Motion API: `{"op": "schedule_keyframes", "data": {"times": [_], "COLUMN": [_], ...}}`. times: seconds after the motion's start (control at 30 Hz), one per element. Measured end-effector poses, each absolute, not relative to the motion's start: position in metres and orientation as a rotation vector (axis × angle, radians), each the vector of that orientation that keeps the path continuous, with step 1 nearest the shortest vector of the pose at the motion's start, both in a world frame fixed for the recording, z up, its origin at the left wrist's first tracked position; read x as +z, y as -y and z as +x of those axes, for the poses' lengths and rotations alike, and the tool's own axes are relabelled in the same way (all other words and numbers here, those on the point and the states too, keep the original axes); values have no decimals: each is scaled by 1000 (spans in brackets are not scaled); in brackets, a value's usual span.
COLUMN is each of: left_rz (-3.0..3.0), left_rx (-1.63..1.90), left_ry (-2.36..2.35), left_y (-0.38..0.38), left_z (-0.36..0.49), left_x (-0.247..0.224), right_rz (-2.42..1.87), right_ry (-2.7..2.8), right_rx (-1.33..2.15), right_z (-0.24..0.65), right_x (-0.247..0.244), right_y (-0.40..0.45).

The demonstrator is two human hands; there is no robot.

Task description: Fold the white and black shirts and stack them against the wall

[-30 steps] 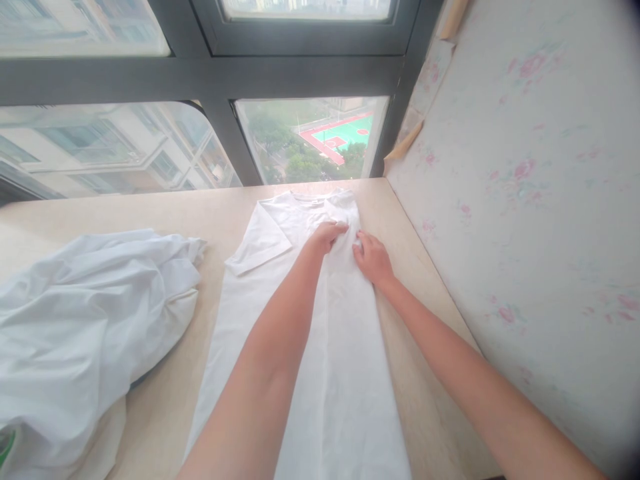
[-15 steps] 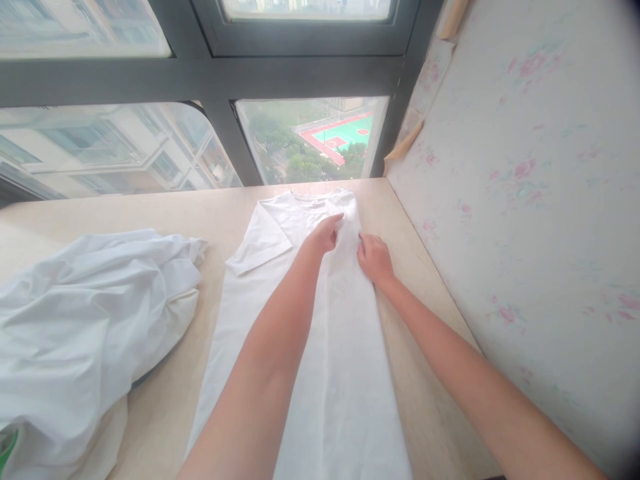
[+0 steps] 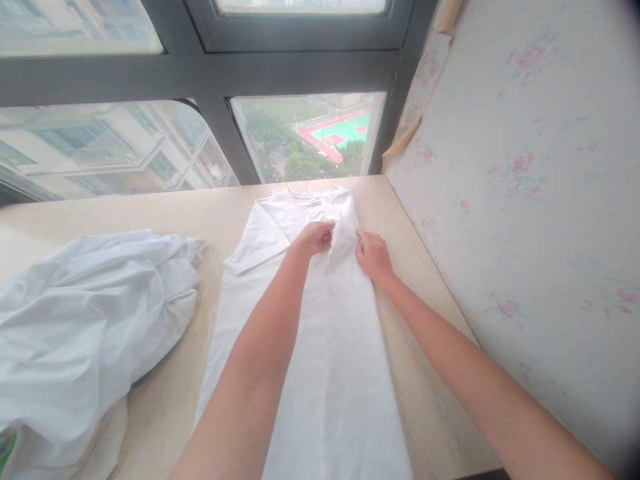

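Observation:
A white short-sleeved shirt [image 3: 345, 347] lies lengthwise in front of me, its neckline toward the window. Its left sleeve [image 3: 260, 233] is folded in flat over the body, and the right side is folded inward too. My left hand [image 3: 316, 238] is closed on a pinch of the cloth just below the collar, raising a small crease. At the shirt's right edge, my right hand [image 3: 374, 256] is closed with thumb and fingertips on the folded border. The fabric inside the fingers is mostly hidden.
A crumpled heap of white cloth [image 3: 95, 320] lies on the pale sill [image 3: 200, 373] to the left, with a green bit [image 3: 7, 445] at its corner. Dark window frames [image 3: 300, 73] stand behind. A flowered wall [image 3: 550, 233] with peeling paper bounds the right.
My left hand has moved slightly left and its fingers have curled in, pulling up a crease in the shirt. My right hand stays at the right edge.

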State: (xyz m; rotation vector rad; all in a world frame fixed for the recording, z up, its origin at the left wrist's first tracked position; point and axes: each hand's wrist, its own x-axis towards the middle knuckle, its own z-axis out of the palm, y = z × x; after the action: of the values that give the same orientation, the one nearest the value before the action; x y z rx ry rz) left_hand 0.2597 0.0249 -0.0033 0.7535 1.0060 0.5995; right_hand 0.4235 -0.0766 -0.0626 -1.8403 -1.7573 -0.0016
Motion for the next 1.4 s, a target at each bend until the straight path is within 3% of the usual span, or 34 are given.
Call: {"op": "schedule_keyframes", "data": {"times": [0.53, 0.87, 1.07, 1.4], "left_rz": [894, 944, 1189, 1707], "left_rx": [901, 752, 793, 900], "left_ry": [-1203, -1376, -1365, -1584], "left_y": [-29, -41, -57, -49], "left_z": [262, 265, 275, 276], "left_x": [-3, -14, -7, -12], "right_rz": [-1847, -1851, -1821, -1912], "right_ry": [1769, 1805, 1877, 1859], "right_rx": [3, -28, -113, 27], "right_z": [422, 422, 421, 421], "right_x": [-61, -59, -56, -59], "right_y": [77, 78, 81, 77]}}
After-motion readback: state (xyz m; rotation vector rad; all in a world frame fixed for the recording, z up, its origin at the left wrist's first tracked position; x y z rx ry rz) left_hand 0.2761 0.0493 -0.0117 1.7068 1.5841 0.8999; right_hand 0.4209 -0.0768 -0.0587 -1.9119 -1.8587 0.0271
